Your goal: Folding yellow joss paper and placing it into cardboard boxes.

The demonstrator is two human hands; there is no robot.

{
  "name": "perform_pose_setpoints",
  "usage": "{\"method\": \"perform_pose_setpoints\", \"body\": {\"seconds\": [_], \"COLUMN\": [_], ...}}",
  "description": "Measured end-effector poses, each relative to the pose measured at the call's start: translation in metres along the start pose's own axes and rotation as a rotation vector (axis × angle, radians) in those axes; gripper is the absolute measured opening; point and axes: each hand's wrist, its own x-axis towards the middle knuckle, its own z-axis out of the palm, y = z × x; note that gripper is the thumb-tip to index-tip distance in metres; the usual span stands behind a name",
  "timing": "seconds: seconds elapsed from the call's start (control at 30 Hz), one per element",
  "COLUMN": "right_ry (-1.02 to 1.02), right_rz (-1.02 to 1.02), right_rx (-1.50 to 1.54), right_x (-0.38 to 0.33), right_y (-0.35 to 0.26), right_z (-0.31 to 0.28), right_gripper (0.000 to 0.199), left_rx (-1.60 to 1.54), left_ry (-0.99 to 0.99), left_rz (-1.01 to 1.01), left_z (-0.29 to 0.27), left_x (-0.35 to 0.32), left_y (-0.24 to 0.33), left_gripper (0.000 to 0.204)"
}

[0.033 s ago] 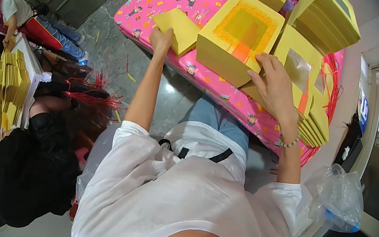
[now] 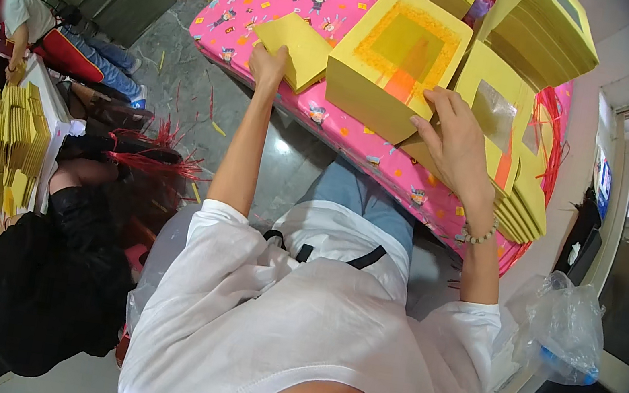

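My left hand (image 2: 267, 66) pinches the near edge of a small folded bundle of yellow paper (image 2: 304, 50) on the pink tablecloth. Right of it stands a tall squared stack of yellow paper (image 2: 370, 95), its top marked with an orange-bordered square and an orange-red strip. At that stack's near right corner is my right hand (image 2: 457, 140), fingers bent over the top edge and thumb against the side. How many sheets lie between its fingers is hidden. Beside this hand lie more yellow paper stacks (image 2: 499, 102), some with a silvery square on top.
The table's pink patterned cloth (image 2: 254, 0) runs under the stacks. Red strings (image 2: 546, 142) hang at its right end. A clear plastic bag (image 2: 567, 332) sits at the right. Leftward, a person in black (image 2: 57, 288) is beside a white table (image 2: 57, 109) with yellow paper bundles; another person (image 2: 32, 20) bends behind it.
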Motion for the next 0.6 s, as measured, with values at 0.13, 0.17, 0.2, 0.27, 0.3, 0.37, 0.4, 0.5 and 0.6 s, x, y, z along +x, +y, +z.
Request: {"method": "perform_pose_setpoints", "body": {"seconds": [0.13,0.17,0.2,0.27,0.3,0.37,0.4,0.5,0.6], "right_ry": [0.044,0.049,0.051,0.057,0.061,0.082,0.086,0.131,0.185], "right_rz": [-0.026,-0.036,-0.033,-0.043,-0.036,-0.018,-0.014,-0.012,-0.028], "right_rx": [0.001,0.004,0.003,0.003,0.000,0.013,0.012,0.024,0.028], "right_x": [0.002,0.002,0.002,0.002,0.002,0.002,0.001,0.000,0.000], "right_y": [0.000,0.000,0.000,0.000,0.001,0.003,0.004,0.006,0.006], "right_z": [0.002,0.002,0.003,0.002,0.002,0.003,0.003,0.004,0.006], "right_gripper": [0.034,0.034,0.034,0.034,0.034,0.034,0.034,0.033,0.030], "left_rx": [0.067,0.116,0.166,0.201,0.238,0.253,0.269,0.280,0.318], "left_ry": [0.017,0.037,0.057,0.008,-0.037,0.000,0.043,0.090,0.205], "left_rz": [0.038,0.050,0.062,0.043,0.020,-0.006,-0.039,0.026,0.226], "left_z": [-0.005,-0.005,-0.006,-0.010,-0.012,-0.013,-0.014,-0.021,-0.028], "left_x": [-0.003,-0.003,-0.003,-0.004,-0.005,-0.009,-0.012,-0.014,-0.016], "left_y": [0.011,0.011,0.011,0.011,0.012,0.016,0.018,0.019,0.021], "left_gripper": [0.041,0.042,0.042,0.048,0.053,0.060,0.067,0.078,0.065]}}
